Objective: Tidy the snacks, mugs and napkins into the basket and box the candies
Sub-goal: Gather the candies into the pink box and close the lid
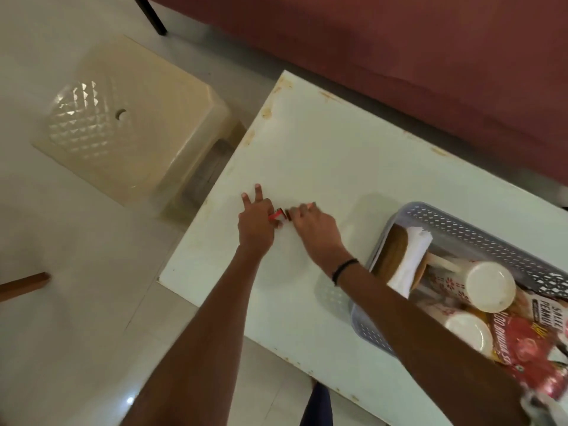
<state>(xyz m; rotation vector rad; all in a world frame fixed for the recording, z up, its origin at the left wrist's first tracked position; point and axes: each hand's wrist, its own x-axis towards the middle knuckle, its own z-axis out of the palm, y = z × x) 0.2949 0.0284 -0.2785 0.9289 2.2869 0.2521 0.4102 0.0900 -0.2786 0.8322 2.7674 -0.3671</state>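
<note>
Head view: both bare arms are stretched out over a white rectangular table [322, 155] with chipped, stained edges. A small red-wrapped candy [275, 214] is pinched between thumb and forefinger of the left hand [256, 224], while two other fingers [257, 192] of that hand are spread straight above the tabletop. The right hand [313, 224], with a black band [344, 269] worn on its wrist, is held just beside it, and something small and dark [289, 215] is seen at its fingertips; whether this is truly gripped cannot be told through the blur. The two hands are nearly touching at the candy, near the middle of the table's left part.

A grey perforated plastic basket [479, 238] is placed at the right end of the table. Inside it are seen white folded napkins [410, 259], a brown wooden holder [395, 252], two white floral-patterned mugs [488, 285] lying on their sides, and red snack packets [534, 339], one printed with the word peanuts.

A cream plastic stool [123, 124] is seen on the pale tiled floor [76, 333] to the left of the table, and a dark red upholstered surface [399, 56] is seen beyond it.
</note>
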